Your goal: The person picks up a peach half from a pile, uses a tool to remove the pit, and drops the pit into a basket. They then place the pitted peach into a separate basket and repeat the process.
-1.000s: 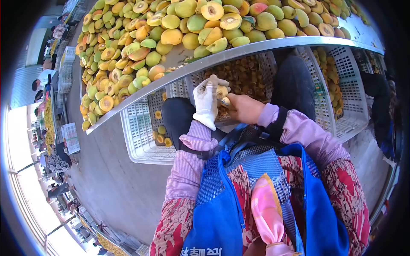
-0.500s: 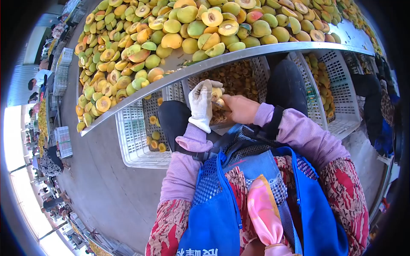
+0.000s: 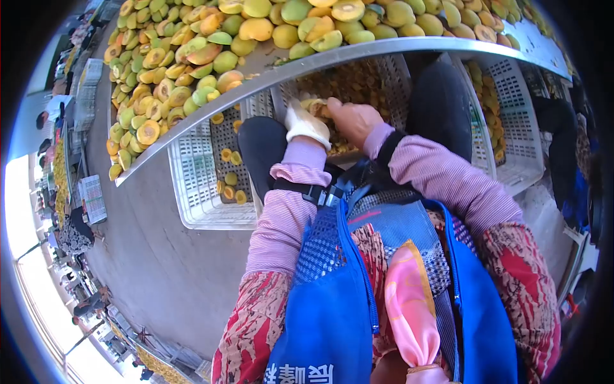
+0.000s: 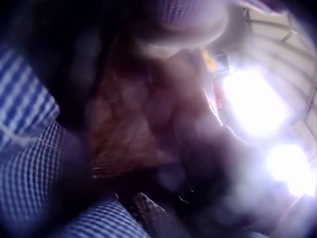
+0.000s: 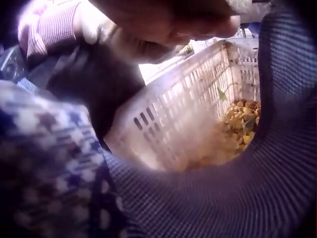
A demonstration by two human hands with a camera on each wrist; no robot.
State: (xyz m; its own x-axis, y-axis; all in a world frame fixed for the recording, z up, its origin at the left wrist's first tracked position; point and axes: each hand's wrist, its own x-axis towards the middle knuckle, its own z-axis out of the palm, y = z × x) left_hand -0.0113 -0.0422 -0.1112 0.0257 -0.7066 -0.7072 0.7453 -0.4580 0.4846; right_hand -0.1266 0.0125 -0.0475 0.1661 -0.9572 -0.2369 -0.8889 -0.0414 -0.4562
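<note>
Over a white crate (image 3: 398, 77) of brownish-yellow scraps, my two hands meet at chest height. My left hand (image 3: 308, 123), in a pale glove, grips a yellowish peach half (image 3: 313, 104). Bare and curled, my right hand (image 3: 356, 121) is right at the fruit, its thumb pointing toward the gloved hand; I cannot tell what its fingers close on. The right wrist view has the bare hand (image 5: 183, 22) across the top, with the crate wall (image 5: 168, 106) below. In the left wrist view the hands are dark and blurred.
Many cut peach halves (image 3: 153, 93) heap on the metal-edged table (image 3: 288, 70) ahead. A second white crate (image 3: 208, 221) with several halves stands to the left, and another white crate (image 3: 521, 131) with fruit to the right. My knees (image 3: 260, 144) flank the middle crate.
Both hands stay together at the fruit. The left glove has turned, its back now rolled over toward the camera, and the right hand has shifted slightly up and left. The head view has moved.
</note>
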